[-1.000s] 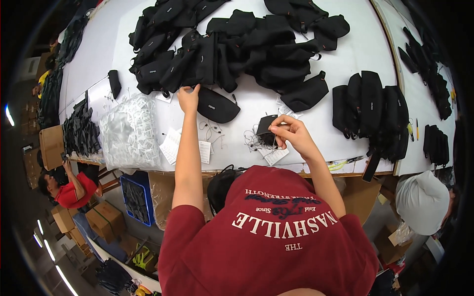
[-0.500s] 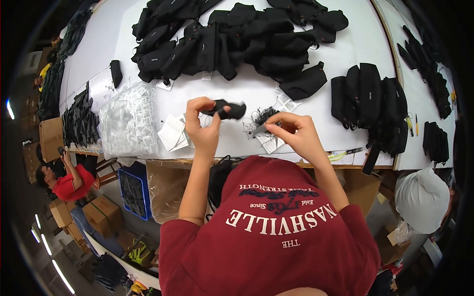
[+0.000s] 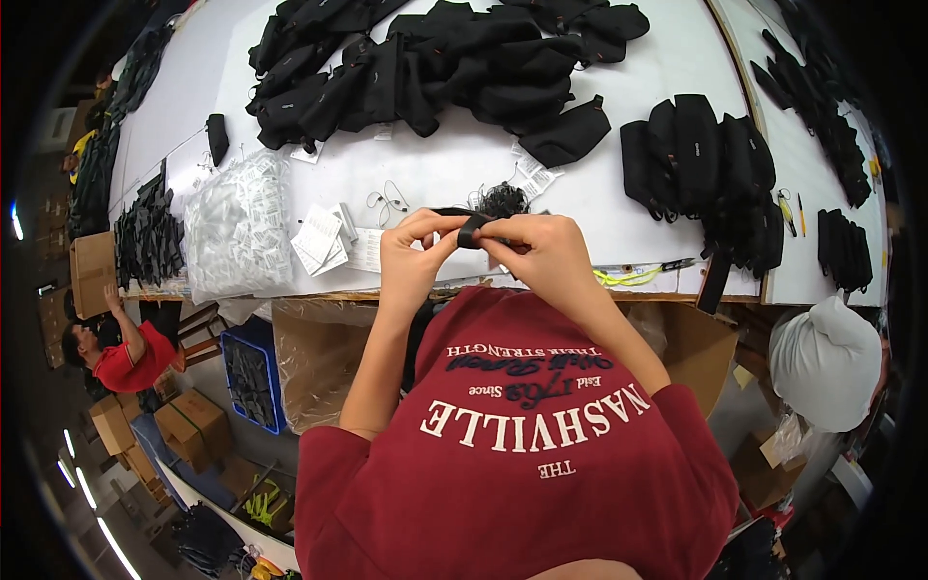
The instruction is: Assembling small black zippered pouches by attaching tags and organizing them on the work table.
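Both hands meet above the near edge of the white table. My left hand [image 3: 414,259] pinches one end of a black fabric strap [image 3: 471,230], which is bent into a small loop. At its other side, my right hand [image 3: 543,249] grips the strap between thumb and fingers. Part of the strap is hidden behind the fingers. Just beyond the hands lies a tangled bundle of thin black cords [image 3: 503,200]. White printed cards [image 3: 319,240] rest on the table left of my left hand, and a loose thin cord [image 3: 388,201] lies past it.
A large heap of black pouches [image 3: 454,72] covers the far table. More black pouches [image 3: 698,159] are stacked at right. A clear plastic bag of white labels [image 3: 237,227] and black straps [image 3: 148,232] lie left. A person in red [image 3: 121,346] touches a cardboard box [image 3: 92,274].
My right hand has moved left from the cord bundle to meet my left hand, and both now hold the black strap. The view has shifted slightly.
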The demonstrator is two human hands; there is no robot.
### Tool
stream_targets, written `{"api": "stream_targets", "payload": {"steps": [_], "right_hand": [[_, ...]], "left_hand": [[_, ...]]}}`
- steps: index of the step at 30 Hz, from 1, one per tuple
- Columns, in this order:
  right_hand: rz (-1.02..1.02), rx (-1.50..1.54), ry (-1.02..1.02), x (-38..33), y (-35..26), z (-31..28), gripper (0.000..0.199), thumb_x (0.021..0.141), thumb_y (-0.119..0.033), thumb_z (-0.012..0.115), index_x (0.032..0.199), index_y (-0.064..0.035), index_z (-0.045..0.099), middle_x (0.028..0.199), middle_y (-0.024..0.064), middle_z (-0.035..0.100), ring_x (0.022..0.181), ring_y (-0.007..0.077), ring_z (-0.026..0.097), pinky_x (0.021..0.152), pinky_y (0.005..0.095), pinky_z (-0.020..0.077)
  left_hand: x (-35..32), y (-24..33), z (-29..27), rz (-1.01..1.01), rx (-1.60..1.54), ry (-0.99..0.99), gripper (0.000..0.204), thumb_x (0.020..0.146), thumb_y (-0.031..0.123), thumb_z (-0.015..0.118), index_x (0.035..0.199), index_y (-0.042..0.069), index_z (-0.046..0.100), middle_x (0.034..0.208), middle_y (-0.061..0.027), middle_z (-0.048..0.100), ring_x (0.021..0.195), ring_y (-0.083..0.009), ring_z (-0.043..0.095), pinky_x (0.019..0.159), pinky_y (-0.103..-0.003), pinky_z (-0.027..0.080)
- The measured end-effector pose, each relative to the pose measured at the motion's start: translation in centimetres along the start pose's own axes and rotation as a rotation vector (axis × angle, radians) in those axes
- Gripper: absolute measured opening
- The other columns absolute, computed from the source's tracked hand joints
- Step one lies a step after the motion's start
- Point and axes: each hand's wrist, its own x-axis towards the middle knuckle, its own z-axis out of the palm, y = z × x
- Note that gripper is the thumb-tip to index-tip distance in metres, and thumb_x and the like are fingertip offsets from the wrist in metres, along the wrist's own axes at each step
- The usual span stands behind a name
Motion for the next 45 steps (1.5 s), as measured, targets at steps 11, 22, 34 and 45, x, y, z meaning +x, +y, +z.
{"api": "stream_targets", "payload": {"steps": [11,22,34,45], "right_hand": [[0.107,0.185,-0.171,-1.0,-0.4,-0.1,0.013,0.077,-0.015,0.066,0.082,-0.0031,0.068,0.062,0.0074,0.061,0.053,0.0158,0.056,0.051,0.0255,0.0437],[0.335,0.924,-0.320,-1.7,1.8,-1.6,0.012,0.089,-0.010,0.059,0.096,-0.0035,0.052,0.072,-0.0008,0.054,0.069,0.0062,0.051,0.065,0.0205,0.0413],[0.231,1.069,-0.206,-2.1,-0.3,-1.7,0.014,0.094,-0.012,0.052,0.105,-0.0063,0.046,0.072,0.0074,0.061,0.049,0.0037,0.041,0.046,0.0163,0.0300],[0.134,1.064,-0.203,-2.7,-0.9,-1.0,0.011,0.096,-0.012,0.049,0.103,-0.0060,0.043,0.074,0.0069,0.057,0.057,0.0066,0.047,0.051,0.0177,0.0345]], "left_hand": [[-2.5,1.5,0.4,0.412,0.288,0.077,0.010,0.074,-0.006,0.065,0.084,-0.003,0.064,0.083,-0.0092,0.061,0.074,-0.0165,0.060,0.067,-0.026,0.048],[-4.2,1.4,-0.5,-0.004,-0.506,0.035,0.008,0.093,0.007,0.050,0.096,0.001,0.052,0.086,-0.0046,0.055,0.066,-0.0076,0.049,0.062,-0.021,0.042],[-4.0,3.6,1.2,-0.149,-0.445,-0.112,0.004,0.088,0.005,0.061,0.090,0.002,0.059,0.068,0.0088,0.046,0.057,0.0026,0.032,0.050,-0.015,0.023],[-3.8,4.0,1.2,-0.060,-0.347,-0.226,0.008,0.093,0.008,0.051,0.090,0.000,0.052,0.074,-0.0024,0.059,0.066,-0.0019,0.048,0.057,-0.016,0.033]]}}
